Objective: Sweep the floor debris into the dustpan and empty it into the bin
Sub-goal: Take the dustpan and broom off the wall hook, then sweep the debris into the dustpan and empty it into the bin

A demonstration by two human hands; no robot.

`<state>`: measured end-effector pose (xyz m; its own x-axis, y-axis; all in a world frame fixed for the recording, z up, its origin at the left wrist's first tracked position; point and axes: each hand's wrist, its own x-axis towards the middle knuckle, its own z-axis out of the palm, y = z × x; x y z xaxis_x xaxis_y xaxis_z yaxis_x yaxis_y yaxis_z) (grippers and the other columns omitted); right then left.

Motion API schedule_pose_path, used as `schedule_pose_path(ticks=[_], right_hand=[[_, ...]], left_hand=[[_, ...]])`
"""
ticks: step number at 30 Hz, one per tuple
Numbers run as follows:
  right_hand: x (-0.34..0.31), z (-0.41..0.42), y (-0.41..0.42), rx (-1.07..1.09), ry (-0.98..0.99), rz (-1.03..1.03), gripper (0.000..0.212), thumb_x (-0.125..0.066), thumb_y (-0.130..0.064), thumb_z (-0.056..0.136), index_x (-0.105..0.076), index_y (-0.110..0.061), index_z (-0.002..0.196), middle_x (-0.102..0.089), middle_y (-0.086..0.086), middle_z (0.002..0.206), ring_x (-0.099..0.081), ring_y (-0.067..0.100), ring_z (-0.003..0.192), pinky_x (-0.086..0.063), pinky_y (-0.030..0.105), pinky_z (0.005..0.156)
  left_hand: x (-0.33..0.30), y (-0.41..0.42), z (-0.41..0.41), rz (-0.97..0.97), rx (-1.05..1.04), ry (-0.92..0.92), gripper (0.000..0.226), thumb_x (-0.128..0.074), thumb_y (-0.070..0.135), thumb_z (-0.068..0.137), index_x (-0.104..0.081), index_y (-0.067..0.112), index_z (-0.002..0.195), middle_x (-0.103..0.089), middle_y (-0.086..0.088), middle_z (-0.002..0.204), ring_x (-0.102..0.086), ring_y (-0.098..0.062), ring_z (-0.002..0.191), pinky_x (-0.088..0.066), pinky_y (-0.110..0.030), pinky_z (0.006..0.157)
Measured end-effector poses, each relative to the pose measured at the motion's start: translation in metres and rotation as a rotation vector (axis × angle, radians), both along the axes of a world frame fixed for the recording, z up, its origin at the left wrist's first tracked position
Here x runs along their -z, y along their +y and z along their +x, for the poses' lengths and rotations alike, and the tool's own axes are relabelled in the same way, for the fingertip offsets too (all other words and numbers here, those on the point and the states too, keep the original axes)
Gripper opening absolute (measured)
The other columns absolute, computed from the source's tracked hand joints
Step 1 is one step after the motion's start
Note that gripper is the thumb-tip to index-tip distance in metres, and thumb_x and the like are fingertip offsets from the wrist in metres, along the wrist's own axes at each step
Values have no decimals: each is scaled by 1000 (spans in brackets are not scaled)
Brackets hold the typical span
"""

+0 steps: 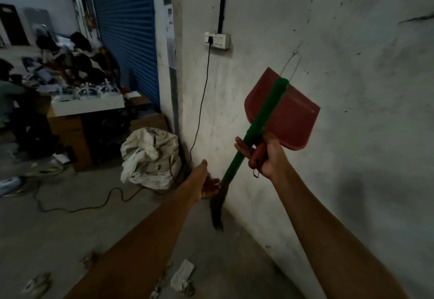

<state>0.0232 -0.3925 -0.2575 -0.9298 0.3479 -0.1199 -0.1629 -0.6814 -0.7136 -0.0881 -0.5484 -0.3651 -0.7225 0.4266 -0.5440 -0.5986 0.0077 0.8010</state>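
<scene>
While the red dustpan is held up near the wall, blade up and handle down in the right hand, the step in hand looks like the pickup of tools, i.e. sweeping hasn't begun. The pan looks thin plastic, flat-backed, empty as far as I can tell; a short cord loop dangles from the handle end below the palm. A wire hook on the wall sits just above the pan's top edge.

Crossing the pan front is the green broom, handle top above the right hand, dark bristles hanging below and left of it, just beside the left hand. The right hand is clamped on the pan handle, and the broom handle passes between its fingers too, so it seems to carry both. The left hand is spread, fingers apart, reaching toward the bristle neck; touching or just short, can't tell.

Next move, I'd judge: left hand takes the broom so the 2 tools split, 1 per hand, then both go down to floor level.

Debris, crumpled wrappers etc., lies on the floor below the left forearm, near the viewer. A white sack, poss. the bin, stands left of the left hand at the wall corner, w/ a cable trailing past it.
</scene>
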Motion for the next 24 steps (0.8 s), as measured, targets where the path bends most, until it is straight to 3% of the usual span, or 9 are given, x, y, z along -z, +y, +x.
schedule_pose_path(ticks=[3, 6, 10, 12, 14, 16, 19, 22, 24], right_hand=[[3, -7, -17, -22, -31, -16, 27, -49, -28, 108, -53, -9, 127, -44, 22, 156, -77, 41, 84, -53, 30, 38], [8, -8, -35, -40, -44, 11, 24, -51, -22, 106, -51, -7, 125, -53, 23, 135, -76, 41, 85, -57, 32, 43], [22, -1, -49, -6, -57, 62, 33, -63, -22, 99, -55, -6, 127, -64, 16, 109, -75, 42, 89, -64, 48, 74], [30, 1, -51, 3, -104, 72, 47, -70, -27, 95, -56, -9, 136, -65, 15, 113, -75, 41, 86, -65, 48, 75], [40, 8, -51, -15, -132, 117, 44, -72, -32, 93, -60, -11, 129, -68, 13, 110, -75, 40, 79, -65, 50, 76], [53, 17, -46, -73, -125, 161, 35, -69, -32, 95, -63, -8, 119, -70, 12, 105, -74, 40, 79, -62, 56, 82], [67, 27, -30, -211, -163, 279, 48, -58, -33, 105, -53, 1, 137, -69, 17, 129, -74, 43, 94, -60, 57, 86], [70, 26, -15, -345, -248, 449, 49, -57, -32, 106, -42, -14, 150, -63, 10, 142, -72, 40, 109, -60, 54, 91], [75, 20, -6, -298, -335, 486, 49, -65, -28, 101, -47, -18, 146, -65, 7, 141, -69, 42, 115, -56, 57, 98]], left_hand=[[23, 4, -2, 84, 84, -143, 65, -50, 60, 101, -45, 1, 129, -70, -31, 110, -75, -44, 92, -63, -51, 67], [31, 27, -4, 156, 82, -224, 64, -53, 61, 99, -44, 2, 124, -64, -33, 120, -72, -47, 98, -64, -53, 76], [36, 53, -20, 220, -31, -270, 60, -58, 61, 96, -58, 10, 127, -69, -30, 113, -75, -44, 91, -64, -53, 73], [40, 54, -31, 314, -89, -343, 53, -63, 51, 97, -58, 7, 126, -69, -25, 122, -75, -38, 102, -63, -47, 60], [43, 51, -39, 389, -108, -356, 45, -62, 32, 101, -53, 1, 132, -66, -22, 129, -72, -33, 107, -61, -43, 55], [50, 44, -48, 322, -90, -305, 37, -54, 19, 103, -51, -2, 133, -66, -20, 110, -69, -30, 95, -61, -42, 64], [67, 33, -60, 301, -74, -242, 15, -49, 9, 101, -55, -2, 109, -64, -18, 85, -67, -30, 76, -62, -41, 64], [68, 20, -71, 286, -116, -242, 17, -44, 8, 104, -51, 1, 91, -61, -14, 78, -61, -25, 69, -56, -40, 73], [66, 9, -78, 182, -131, -171, 17, -45, 9, 104, -50, 3, 90, -56, -11, 81, -56, -23, 69, -54, -39, 71]])
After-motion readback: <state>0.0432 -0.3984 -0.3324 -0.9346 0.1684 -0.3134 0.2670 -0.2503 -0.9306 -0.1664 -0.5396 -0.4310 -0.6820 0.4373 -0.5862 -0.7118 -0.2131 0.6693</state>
